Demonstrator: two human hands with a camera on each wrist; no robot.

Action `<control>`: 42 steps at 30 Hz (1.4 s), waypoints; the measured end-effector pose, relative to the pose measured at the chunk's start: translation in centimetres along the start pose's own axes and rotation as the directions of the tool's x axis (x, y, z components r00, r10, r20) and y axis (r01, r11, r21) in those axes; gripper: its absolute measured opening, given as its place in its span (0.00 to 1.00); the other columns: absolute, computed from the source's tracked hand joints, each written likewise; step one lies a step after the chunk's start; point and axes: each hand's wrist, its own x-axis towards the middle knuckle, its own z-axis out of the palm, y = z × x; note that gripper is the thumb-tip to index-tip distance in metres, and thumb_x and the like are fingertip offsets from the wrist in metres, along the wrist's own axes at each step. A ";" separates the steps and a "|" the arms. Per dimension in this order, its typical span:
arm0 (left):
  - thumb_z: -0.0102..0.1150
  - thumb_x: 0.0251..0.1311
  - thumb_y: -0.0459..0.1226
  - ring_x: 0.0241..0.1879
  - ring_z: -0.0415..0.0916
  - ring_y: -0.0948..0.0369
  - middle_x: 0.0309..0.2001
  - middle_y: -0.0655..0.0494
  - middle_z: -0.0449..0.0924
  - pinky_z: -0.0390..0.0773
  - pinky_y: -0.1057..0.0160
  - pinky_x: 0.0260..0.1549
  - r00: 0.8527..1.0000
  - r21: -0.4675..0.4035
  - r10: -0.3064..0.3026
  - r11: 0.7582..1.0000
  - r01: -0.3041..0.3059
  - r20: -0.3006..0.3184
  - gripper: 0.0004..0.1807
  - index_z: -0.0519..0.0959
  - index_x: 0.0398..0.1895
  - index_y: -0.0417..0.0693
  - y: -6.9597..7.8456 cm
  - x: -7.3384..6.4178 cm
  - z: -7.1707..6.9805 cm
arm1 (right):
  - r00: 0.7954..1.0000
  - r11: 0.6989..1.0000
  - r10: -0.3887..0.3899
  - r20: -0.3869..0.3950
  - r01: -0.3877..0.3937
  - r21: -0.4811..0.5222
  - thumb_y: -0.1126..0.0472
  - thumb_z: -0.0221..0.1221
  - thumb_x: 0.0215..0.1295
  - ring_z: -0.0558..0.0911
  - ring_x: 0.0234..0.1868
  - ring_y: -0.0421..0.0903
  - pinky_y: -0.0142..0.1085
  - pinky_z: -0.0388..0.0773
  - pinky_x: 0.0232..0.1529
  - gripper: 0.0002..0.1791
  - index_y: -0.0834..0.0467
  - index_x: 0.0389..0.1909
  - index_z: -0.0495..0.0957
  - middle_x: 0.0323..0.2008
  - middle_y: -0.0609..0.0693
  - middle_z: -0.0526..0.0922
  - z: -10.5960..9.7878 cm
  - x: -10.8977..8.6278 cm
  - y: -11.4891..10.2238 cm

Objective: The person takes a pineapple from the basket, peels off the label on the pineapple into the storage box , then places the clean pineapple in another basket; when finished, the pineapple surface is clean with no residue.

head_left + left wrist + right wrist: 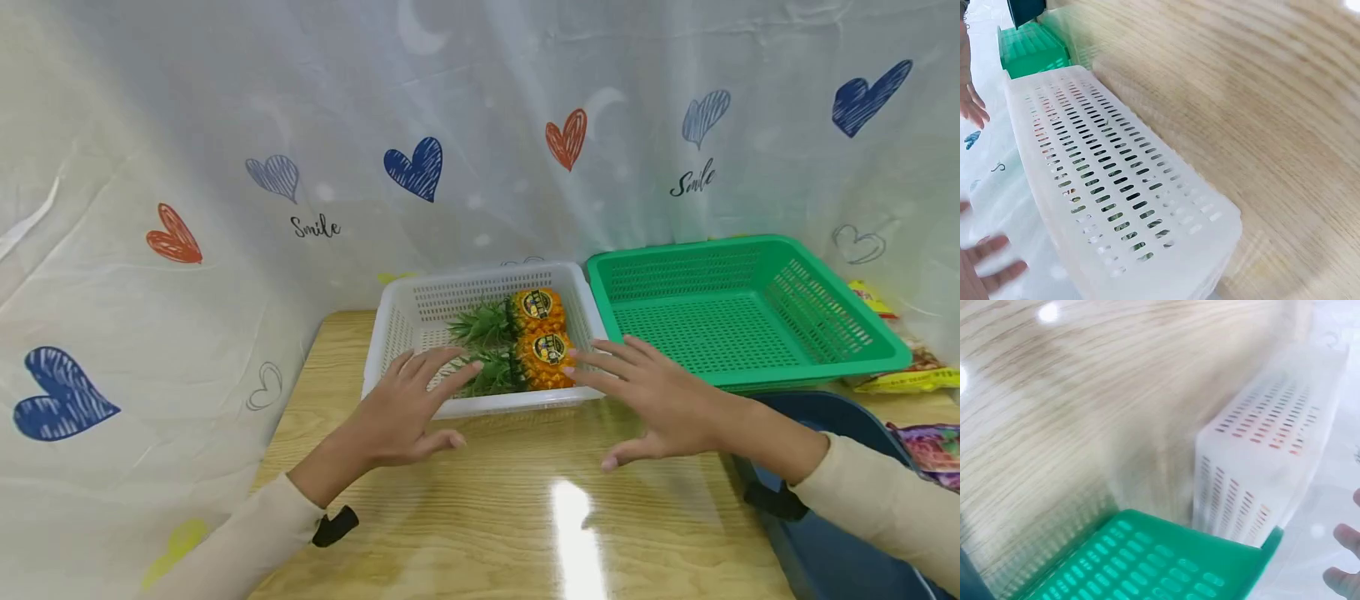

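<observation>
Two pineapples with orange skins and round dark labels lie side by side in a white slotted basket [480,406], their green leaves pointing left. One pineapple [537,307] is at the back and the other pineapple [545,371] at the front. Above the basket's front left part hovers my left hand [401,417], fingers spread, holding nothing. My right hand [660,396] is over the basket's front right corner, its fingers extended toward the front pineapple; whether they touch it I cannot tell. In the left wrist view the white basket [1122,181] shows its slotted side.
Right of the white basket stands a green basket [750,372] with nothing in it. A dark blue bin [825,525] sits in front of it, under my right forearm. Colourful packets [933,450] lie at the far right. A printed curtain [480,100] hangs behind the wooden table [480,517].
</observation>
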 end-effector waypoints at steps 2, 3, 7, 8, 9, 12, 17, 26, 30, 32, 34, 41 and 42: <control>0.18 0.66 0.73 0.67 0.68 0.45 0.71 0.44 0.65 0.67 0.37 0.63 0.996 -0.012 -0.080 0.997 0.079 -0.031 0.48 0.59 0.78 0.55 -0.2 -0.3 -0.1 | 0.999 0.999 0.018 -0.033 -0.017 0.030 0.24 0.63 0.51 0.66 0.72 0.59 0.63 0.63 0.65 0.57 0.51 0.76 0.61 0.75 0.53 0.64 -0.3 0.1 0.2; 0.21 0.67 0.72 0.66 0.69 0.44 0.70 0.44 0.66 0.68 0.38 0.62 0.991 -0.019 -0.125 0.992 0.124 -0.039 0.47 0.60 0.77 0.54 -0.4 -0.5 -0.2 | 0.998 0.998 0.031 -0.047 -0.028 0.048 0.25 0.64 0.51 0.68 0.71 0.58 0.62 0.65 0.64 0.55 0.51 0.75 0.63 0.74 0.53 0.65 -0.5 0.2 0.3; 0.41 0.71 0.66 0.62 0.72 0.41 0.67 0.42 0.69 0.72 0.38 0.57 0.942 -0.098 -0.334 0.939 0.329 -0.032 0.41 0.61 0.76 0.50 -1.4 -1.2 -0.5 | 0.993 0.984 0.109 -0.049 -0.101 0.150 0.32 0.68 0.55 0.70 0.69 0.57 0.62 0.68 0.61 0.50 0.52 0.74 0.65 0.72 0.53 0.68 -1.2 0.5 0.7; 0.46 0.71 0.64 0.62 0.72 0.40 0.67 0.40 0.69 0.73 0.37 0.56 0.920 -0.135 -0.391 0.913 0.385 -0.023 0.41 0.61 0.76 0.48 -1.7 -1.4 -0.6 | 0.990 0.975 0.135 -0.034 -0.126 0.181 0.34 0.68 0.56 0.70 0.69 0.58 0.63 0.68 0.61 0.49 0.52 0.74 0.65 0.72 0.53 0.68 -1.4 0.6 0.8; 0.50 0.70 0.61 0.62 0.72 0.39 0.66 0.39 0.69 0.73 0.36 0.55 0.894 -0.171 -0.448 0.881 0.440 -0.008 0.40 0.61 0.76 0.47 -2.0 -1.5 -0.7 | 0.987 0.966 0.160 -0.019 -0.152 0.209 0.35 0.69 0.56 0.69 0.70 0.59 0.64 0.67 0.62 0.49 0.53 0.74 0.64 0.72 0.54 0.68 -1.7 0.7 0.9; 0.55 0.71 0.55 0.63 0.69 0.37 0.67 0.35 0.67 0.73 0.35 0.54 0.804 -0.267 -0.591 0.767 0.583 0.058 0.39 0.60 0.75 0.42 -2.8 -2.0 -0.8 | 0.973 0.930 0.231 0.024 -0.228 0.288 0.39 0.69 0.58 0.66 0.72 0.61 0.65 0.65 0.63 0.48 0.53 0.75 0.62 0.73 0.54 0.67 -2.3 0.9 1.3; 0.54 0.71 0.50 0.60 0.71 0.37 0.68 0.31 0.62 0.74 0.37 0.50 0.703 -0.337 -0.688 0.629 0.701 0.178 0.41 0.53 0.76 0.35 -3.7 -2.9 -0.5 | 0.949 0.879 0.311 0.055 -0.310 0.363 0.41 0.69 0.60 0.64 0.73 0.62 0.66 0.63 0.65 0.46 0.52 0.75 0.62 0.73 0.54 0.66 -3.0 1.5 2.1; 0.52 0.73 0.46 0.58 0.73 0.37 0.67 0.28 0.61 0.75 0.39 0.52 0.681 -0.472 -0.671 0.518 0.713 0.292 0.43 0.44 0.77 0.31 -4.5 -4.2 1.1 | 0.941 0.834 0.327 0.092 -0.333 0.441 0.46 0.67 0.64 0.69 0.69 0.60 0.63 0.69 0.62 0.41 0.55 0.73 0.64 0.71 0.56 0.68 -3.6 2.9 3.7; 0.54 0.72 0.45 0.61 0.70 0.38 0.67 0.30 0.60 0.73 0.38 0.56 0.677 -0.495 -0.668 0.496 0.714 0.307 0.43 0.45 0.78 0.33 -4.3 -4.2 1.3 | 0.936 0.825 0.333 0.114 -0.348 0.444 0.45 0.67 0.64 0.71 0.66 0.59 0.62 0.72 0.59 0.40 0.55 0.73 0.64 0.69 0.55 0.69 -3.8 3.6 4.1; 0.55 0.72 0.46 0.63 0.68 0.37 0.69 0.30 0.59 0.72 0.37 0.57 0.677 -0.503 -0.664 0.487 0.714 0.318 0.43 0.46 0.78 0.35 -4.1 -4.3 1.4 | 0.934 0.827 0.336 0.123 -0.355 0.436 0.44 0.67 0.64 0.72 0.65 0.58 0.61 0.73 0.58 0.40 0.54 0.73 0.65 0.69 0.55 0.69 -3.9 3.9 4.2; 0.55 0.71 0.46 0.66 0.65 0.36 0.70 0.30 0.56 0.69 0.36 0.60 0.677 -0.507 -0.659 0.481 0.715 0.329 0.42 0.47 0.78 0.36 -3.9 -4.5 1.5 | 0.931 0.824 0.341 0.130 -0.363 0.436 0.44 0.67 0.64 0.73 0.65 0.58 0.60 0.74 0.58 0.39 0.54 0.72 0.66 0.69 0.55 0.69 -3.9 4.3 4.3; 0.53 0.73 0.48 0.72 0.54 0.34 0.74 0.29 0.51 0.60 0.32 0.66 0.673 -0.507 -0.654 0.473 0.720 0.345 0.39 0.52 0.77 0.37 -3.9 -4.8 2.1 | 0.925 0.808 0.344 0.162 -0.380 0.450 0.46 0.66 0.65 0.75 0.63 0.58 0.54 0.77 0.56 0.36 0.55 0.70 0.69 0.66 0.57 0.72 -4.1 5.9 4.9; 0.53 0.73 0.47 0.72 0.54 0.34 0.74 0.29 0.51 0.60 0.32 0.66 0.671 -0.513 -0.656 0.466 0.721 0.346 0.39 0.52 0.77 0.37 -4.0 -4.8 2.2 | 0.922 0.806 0.346 0.175 -0.387 0.447 0.46 0.66 0.65 0.75 0.62 0.58 0.53 0.78 0.56 0.35 0.55 0.69 0.69 0.66 0.57 0.72 -4.1 6.2 5.1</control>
